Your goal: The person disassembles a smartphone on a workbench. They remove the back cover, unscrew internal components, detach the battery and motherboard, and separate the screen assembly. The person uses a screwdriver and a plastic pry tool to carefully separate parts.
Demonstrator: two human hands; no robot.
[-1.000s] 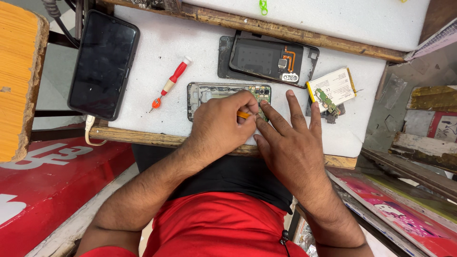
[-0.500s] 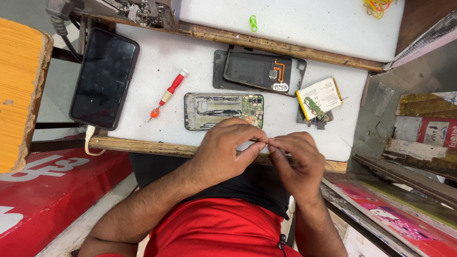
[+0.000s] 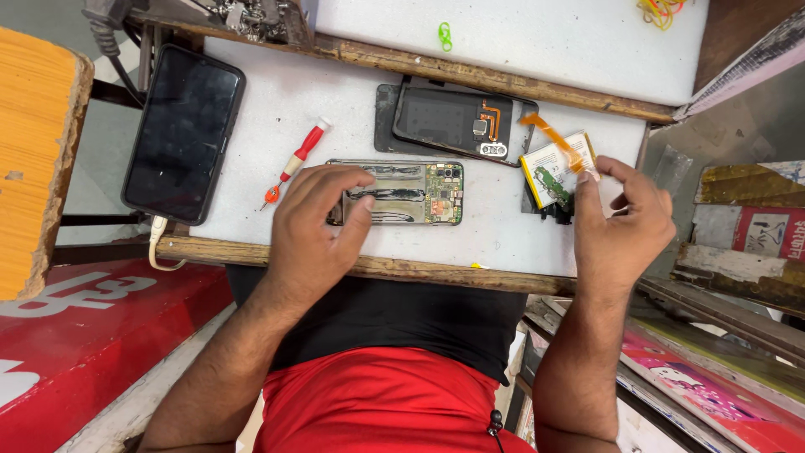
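An opened phone body (image 3: 415, 191) with a green circuit board at its right end lies on the white work surface (image 3: 503, 226). My left hand (image 3: 314, 222) rests on its left end, thumb and fingers laid over the frame. My right hand (image 3: 620, 222) is at the right edge of the surface, pinching a thin orange flex strip (image 3: 553, 138) between thumb and forefinger. Under the strip lies a pale battery (image 3: 549, 172) with a small green board and dark part on it.
A black back cover (image 3: 453, 117) lies behind the opened phone. A red-handled screwdriver (image 3: 295, 161) sits to the left of it, and a whole black phone (image 3: 183, 132) further left. Wooden rails edge the surface; an orange stool (image 3: 33, 159) stands at left.
Both hands were together over the opened phone's near edge. Now my right hand has moved right, holding the orange strip above the battery, and my left hand has settled on the phone body.
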